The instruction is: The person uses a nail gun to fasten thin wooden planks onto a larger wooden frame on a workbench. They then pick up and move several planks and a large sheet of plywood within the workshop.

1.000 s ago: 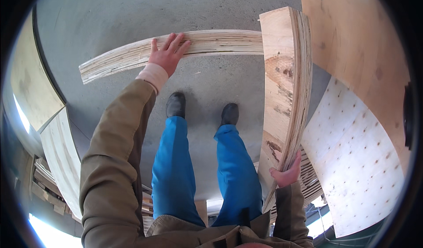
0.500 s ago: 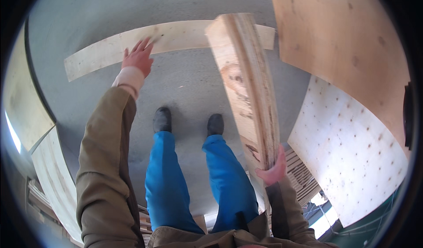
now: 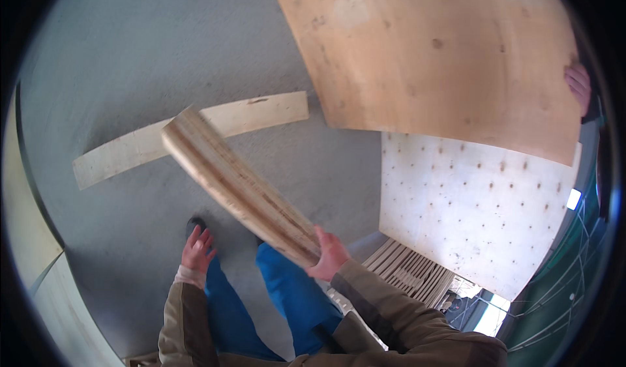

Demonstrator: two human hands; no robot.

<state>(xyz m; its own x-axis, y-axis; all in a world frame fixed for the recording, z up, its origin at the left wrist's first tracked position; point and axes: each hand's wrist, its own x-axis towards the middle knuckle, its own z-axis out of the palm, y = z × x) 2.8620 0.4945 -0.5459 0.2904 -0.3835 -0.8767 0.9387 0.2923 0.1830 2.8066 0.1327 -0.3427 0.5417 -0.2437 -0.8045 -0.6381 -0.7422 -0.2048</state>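
My right hand grips the near end of a bundle of plywood strips, which points up and to the left over the grey floor. My left hand is empty, fingers apart, hanging above my blue trouser leg. A single long plywood strip lies flat on the floor beyond the bundle's far end. Neither hand touches it.
A large plywood sheet fills the upper right, with another person's hand on its right edge. Below it lies a pale perforated board over a slatted pallet. More boards lean at the left edge.
My left hand let go of the floor strip and drew back toward my legs. The bundle in my right hand swung from upright over to the left.
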